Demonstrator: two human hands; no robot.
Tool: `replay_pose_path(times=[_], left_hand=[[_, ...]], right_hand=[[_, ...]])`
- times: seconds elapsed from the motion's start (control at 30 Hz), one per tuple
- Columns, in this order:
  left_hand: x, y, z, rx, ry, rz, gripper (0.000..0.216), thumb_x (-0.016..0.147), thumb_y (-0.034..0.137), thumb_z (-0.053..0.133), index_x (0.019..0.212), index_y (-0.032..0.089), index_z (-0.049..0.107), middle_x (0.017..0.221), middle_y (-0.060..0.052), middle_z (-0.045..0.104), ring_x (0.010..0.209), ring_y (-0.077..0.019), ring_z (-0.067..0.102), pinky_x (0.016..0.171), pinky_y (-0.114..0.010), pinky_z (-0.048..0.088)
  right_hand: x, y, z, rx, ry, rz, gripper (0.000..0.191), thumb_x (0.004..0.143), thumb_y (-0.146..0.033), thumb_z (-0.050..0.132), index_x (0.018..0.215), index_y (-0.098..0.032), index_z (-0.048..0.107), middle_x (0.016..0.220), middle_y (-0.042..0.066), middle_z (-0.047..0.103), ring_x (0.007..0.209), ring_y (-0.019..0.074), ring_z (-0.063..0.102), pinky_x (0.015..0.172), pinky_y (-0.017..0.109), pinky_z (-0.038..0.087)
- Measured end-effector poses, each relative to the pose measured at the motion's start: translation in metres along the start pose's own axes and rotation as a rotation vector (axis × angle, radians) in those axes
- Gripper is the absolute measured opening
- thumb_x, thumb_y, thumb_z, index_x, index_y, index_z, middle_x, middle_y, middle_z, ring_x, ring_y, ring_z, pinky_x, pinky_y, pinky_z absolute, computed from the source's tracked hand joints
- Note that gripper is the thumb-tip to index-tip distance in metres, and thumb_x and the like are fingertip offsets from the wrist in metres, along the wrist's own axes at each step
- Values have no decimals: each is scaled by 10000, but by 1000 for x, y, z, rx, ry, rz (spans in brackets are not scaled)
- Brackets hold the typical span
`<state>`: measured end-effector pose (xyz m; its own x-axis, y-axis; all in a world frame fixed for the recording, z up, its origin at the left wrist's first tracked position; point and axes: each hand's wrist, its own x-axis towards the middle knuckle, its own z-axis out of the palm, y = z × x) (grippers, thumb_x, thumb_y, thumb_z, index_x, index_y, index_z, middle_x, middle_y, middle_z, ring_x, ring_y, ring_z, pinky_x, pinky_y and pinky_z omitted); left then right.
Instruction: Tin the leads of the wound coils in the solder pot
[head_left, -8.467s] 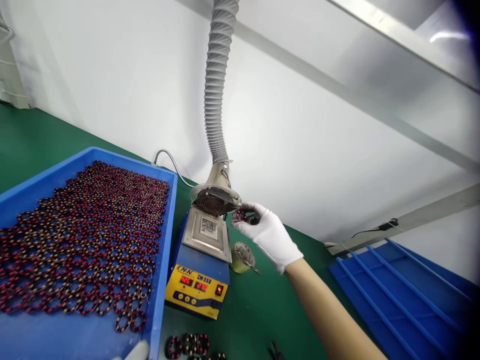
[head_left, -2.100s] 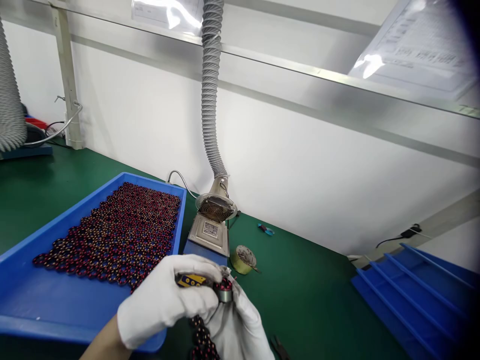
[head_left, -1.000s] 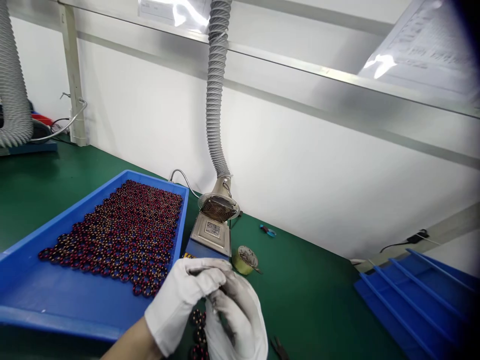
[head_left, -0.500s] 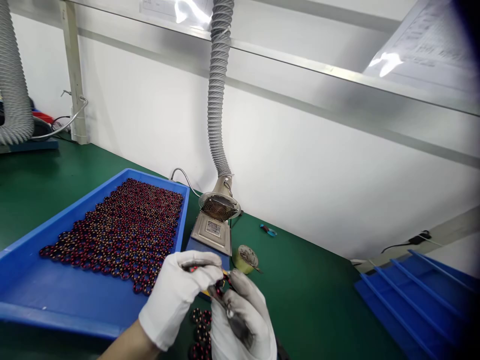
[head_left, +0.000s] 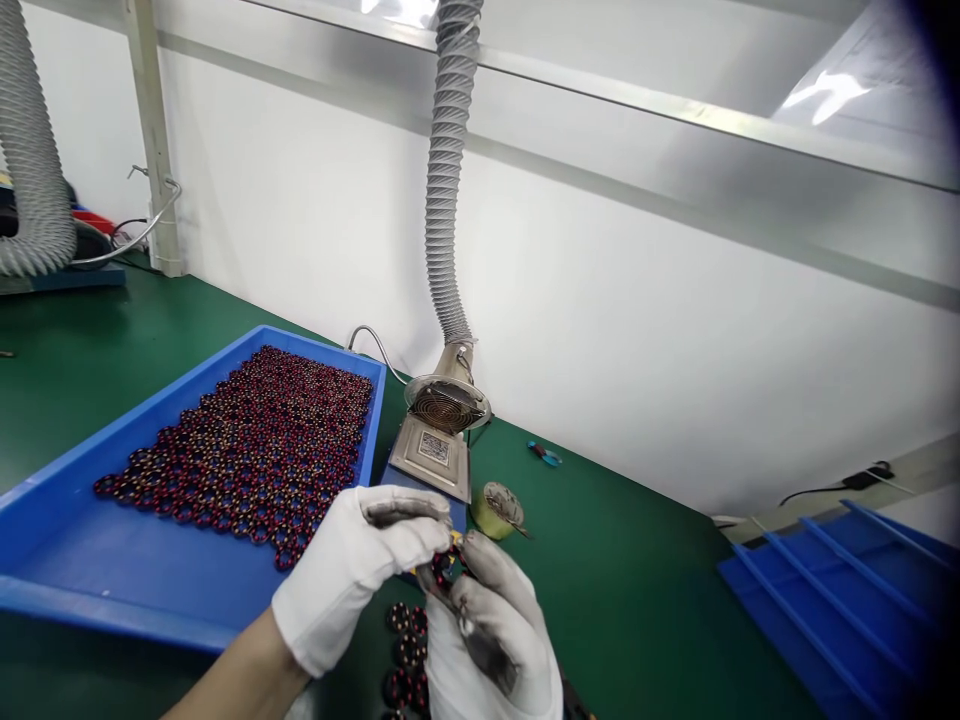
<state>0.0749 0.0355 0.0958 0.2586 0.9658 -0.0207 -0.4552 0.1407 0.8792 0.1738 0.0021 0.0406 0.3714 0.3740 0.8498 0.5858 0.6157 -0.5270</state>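
Observation:
My left hand (head_left: 360,570), in a white glove with grey-stained fingertips, is closed in a pinch at the left side of a small dark ring with red and copper-coloured bands (head_left: 444,568). My right hand (head_left: 499,625), gloved too, is closed round that ring and a slim metal tool with a dark handle (head_left: 480,645); its exact kind I cannot make out. The fingers hide most of the ring. Below my hands, several similar banded rings (head_left: 405,650) lie in a cluster on the green table. Just beyond my fingers, a metal-topped device (head_left: 431,452) stands on the table.
At left, a blue tray (head_left: 142,605) holds many banded rings (head_left: 255,450). A grey duct hose (head_left: 448,200) hangs over the device. A yellowish cup (head_left: 489,520) and small blue-handled cutters (head_left: 544,454) lie beyond. Blue ribbed panels (head_left: 847,590) stand at right.
The view has shifted slightly, so the background sits a little further right and higher. Both hands keep their grip at the ring, and the tool stays in my right hand.

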Motion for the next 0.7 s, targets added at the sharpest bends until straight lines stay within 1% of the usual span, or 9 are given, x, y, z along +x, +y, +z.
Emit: replay_pose_path(times=[0.07,0.23,0.33,0.4,0.47,0.53,0.57,0.63,0.7], left_hand=[[2,-1,-1,-7,42,14,151,627,185,733,768,146,698,748,-30,721,700,-130,635,667,-211,491],[4,5,-12,-143,204,224,158,666,150,701,821,184,696,789,-10,735,756,-126,666,727,-187,512],[-2,10,-25,-67,271,279,185,681,150,684,860,198,696,796,-9,735,737,-126,670,702,-181,520],[-9,11,-37,146,271,270,180,701,198,675,879,202,698,828,-29,731,758,-147,667,714,-205,522],[-16,6,-52,493,211,284,141,708,245,669,841,221,711,879,-41,720,818,-177,652,757,-233,509],[-22,-6,-70,876,97,369,80,704,272,665,762,256,716,871,-33,711,867,-204,633,799,-257,490],[-25,-14,-79,1021,13,378,126,719,286,647,830,279,707,893,-26,707,871,-208,631,794,-265,493],[-28,-37,-96,1225,-77,411,185,763,275,595,925,311,679,875,-6,714,794,-183,649,730,-244,503],[-29,-60,-108,1340,-102,440,164,742,268,612,882,322,679,716,25,712,622,-161,648,612,-220,493]], right_hand=[[2,-1,0,13,-16,10,183,724,-125,669,817,-235,556,973,66,651,953,253,621,740,416,543],[6,0,-2,139,-38,55,252,670,-28,675,813,-211,578,944,59,637,913,215,617,729,368,550],[8,4,-8,282,-111,194,284,681,-8,645,855,-221,575,960,54,636,911,199,627,633,299,577],[13,11,-13,370,-169,318,275,688,-46,649,877,-231,575,953,54,654,881,204,650,573,269,578],[25,21,-17,374,-229,423,233,664,-97,682,848,-215,602,897,67,688,828,221,671,585,281,577],[43,36,-17,321,-322,538,190,619,-140,720,784,-188,642,823,84,714,767,233,682,609,300,574],[54,45,-16,289,-374,613,184,600,-161,735,767,-178,661,802,90,721,740,233,682,622,309,571],[77,65,-11,276,-450,763,227,579,-234,759,787,-174,689,804,91,727,709,218,674,644,320,561],[98,87,-3,270,-475,852,301,555,-303,775,815,-172,699,812,86,726,697,206,663,670,337,547]])
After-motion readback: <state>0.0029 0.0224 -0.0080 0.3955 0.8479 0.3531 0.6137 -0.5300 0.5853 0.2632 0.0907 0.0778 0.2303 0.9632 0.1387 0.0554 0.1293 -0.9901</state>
